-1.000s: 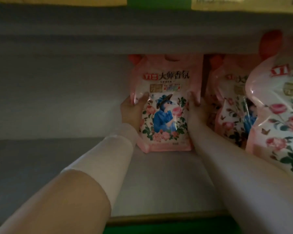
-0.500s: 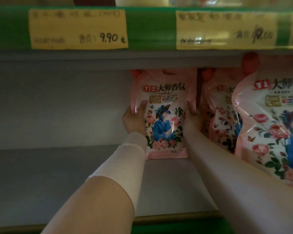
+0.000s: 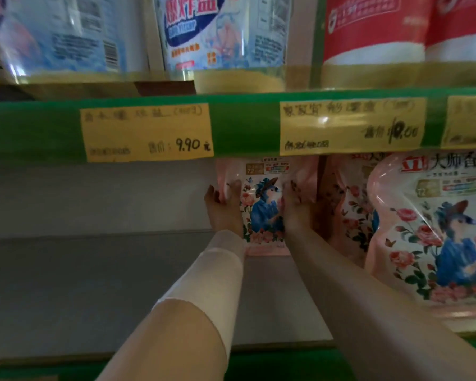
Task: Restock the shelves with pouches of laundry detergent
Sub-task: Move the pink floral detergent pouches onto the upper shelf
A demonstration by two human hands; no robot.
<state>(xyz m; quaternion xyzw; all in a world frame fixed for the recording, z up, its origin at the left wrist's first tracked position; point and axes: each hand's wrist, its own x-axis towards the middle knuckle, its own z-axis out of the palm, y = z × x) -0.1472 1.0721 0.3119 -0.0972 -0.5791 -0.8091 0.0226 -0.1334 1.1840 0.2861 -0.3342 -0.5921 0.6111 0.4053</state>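
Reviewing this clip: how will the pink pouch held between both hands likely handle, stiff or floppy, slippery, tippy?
Probably floppy: the pink pouch bulges and creases where the left hand and right hand grip its sides. Likely slippery, given the glare on its glossy film. Standing upright on the shelf on a narrow base, it may tip once released.

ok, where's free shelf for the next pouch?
Bare: the shelf board left of the held pouch, from the left hand to the frame edge, back wall to front lip. Crowded: right of the right hand, more pouches stand up to the front.
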